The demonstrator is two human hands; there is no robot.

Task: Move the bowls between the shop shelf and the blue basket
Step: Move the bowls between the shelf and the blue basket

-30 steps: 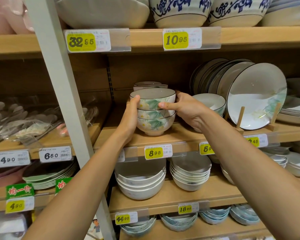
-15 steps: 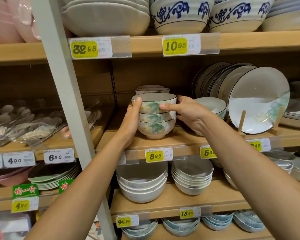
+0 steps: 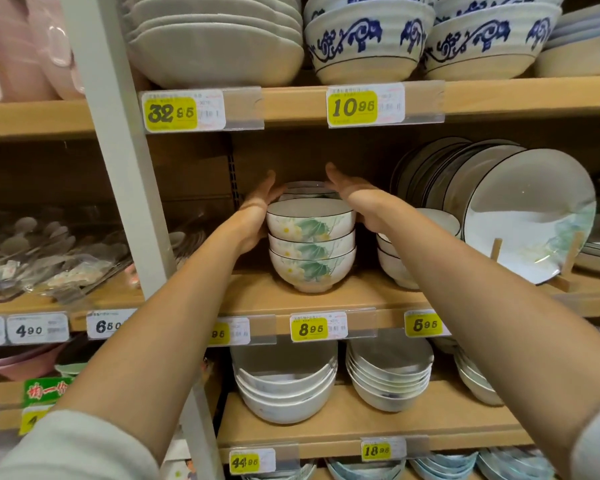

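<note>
Nearest the camera, the left forearm [image 3: 146, 341] and right forearm [image 3: 482, 306] rise from the lower corners toward frame centre. Next, the wooden shop shelf [image 3: 361, 299], fronted by a yellow price label [image 3: 309, 329] marked 8.95, carries a stack of white ceramic bowls with green leaf and yellow flower print [image 3: 310, 244]. There are three, nested and upright at centre. Beyond it, the left hand [image 3: 257, 216] and right hand [image 3: 354, 199] are both released, fingers straight, flanking a rear stack of matching bowls [image 3: 307, 188]. Contact with it cannot be confirmed, and only two rims show, so its count is uncertain. The blue basket is not in view. Assessment: three bowls stand shelved. The rear stack looks next for handling, and neither hand grasps anything yet.
</note>
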